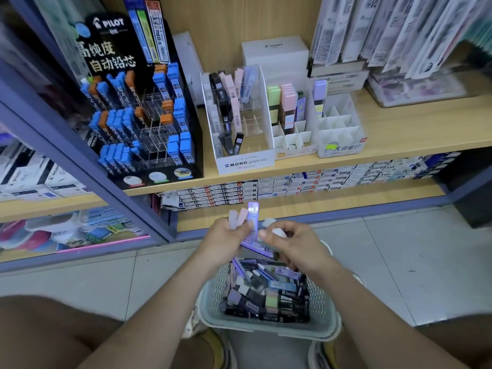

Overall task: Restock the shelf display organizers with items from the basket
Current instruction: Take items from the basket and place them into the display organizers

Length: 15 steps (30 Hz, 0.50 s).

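A pale green perforated basket (326,312) stands on the floor between my knees, filled with several pencil-lead cases in black, purple, pink and green. Above it my left hand (226,239) grips a fan of lead cases (249,219), purple and pinkish, pointing up. My right hand (290,245) is just right of them, fingers curled, pinching a purple case (259,247) and holding a white piece (277,231). On the shelf above stand the white MONO organizer (246,162), partly filled, and two white gridded organizers (292,138), (340,134) with many empty cells.
A black PILOT display (149,121) with blue and orange lead cases stands at the left of the wooden shelf (399,134). Boxes are stacked under the shelf. A purple frame post (80,158) runs diagonally at the left. Grey floor tiles lie around the basket.
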Tool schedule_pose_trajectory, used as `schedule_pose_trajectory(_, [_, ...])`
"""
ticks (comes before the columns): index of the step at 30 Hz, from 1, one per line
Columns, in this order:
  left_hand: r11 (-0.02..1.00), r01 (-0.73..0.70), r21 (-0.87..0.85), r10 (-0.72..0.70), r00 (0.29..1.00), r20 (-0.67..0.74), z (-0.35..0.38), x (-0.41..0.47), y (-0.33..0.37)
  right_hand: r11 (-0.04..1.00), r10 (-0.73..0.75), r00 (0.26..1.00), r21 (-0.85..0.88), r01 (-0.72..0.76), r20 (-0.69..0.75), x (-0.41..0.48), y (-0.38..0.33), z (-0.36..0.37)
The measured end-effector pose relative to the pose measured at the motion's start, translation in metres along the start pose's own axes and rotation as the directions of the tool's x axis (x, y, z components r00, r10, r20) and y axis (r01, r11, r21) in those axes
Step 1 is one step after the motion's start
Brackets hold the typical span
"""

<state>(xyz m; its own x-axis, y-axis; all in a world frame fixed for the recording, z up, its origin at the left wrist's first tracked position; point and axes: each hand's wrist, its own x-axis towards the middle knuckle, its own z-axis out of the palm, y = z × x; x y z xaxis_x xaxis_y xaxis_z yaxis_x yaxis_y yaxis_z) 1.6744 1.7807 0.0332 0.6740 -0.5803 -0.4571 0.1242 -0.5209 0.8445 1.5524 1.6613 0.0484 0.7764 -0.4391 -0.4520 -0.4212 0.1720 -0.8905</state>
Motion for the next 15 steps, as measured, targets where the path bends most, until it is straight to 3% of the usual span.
schedule_pose_trajectory(3, [0.995,-0.073,-0.072,0.068,0.995,-0.068,-0.006,-0.009,0.028,0.997,-0.01,0.991,-0.073,0.02,0.137,-0.006,-0.021,-0.002])
schedule_pose_trajectory(8, [0.975,-0.223,-0.003,0.221,0.966,-0.132,-0.004,-0.03,0.059,0.98,-0.021,0.962,-0.184,0.074,0.273,-0.011,-0.044,0.002])
schedule_pose_trajectory(11, [0.952,-0.292,-0.089,0.274,0.947,-0.168,-0.001,-0.034,0.07,0.995,-0.001,0.971,-0.1,0.025,0.239,-0.017,-0.054,0.002])
schedule_pose_trajectory(15, [0.935,-0.284,-0.21,0.234,0.943,-0.236,-0.01,-0.035,0.087,0.983,0.013,0.994,0.183,-0.034,0.112,-0.025,-0.064,-0.001])
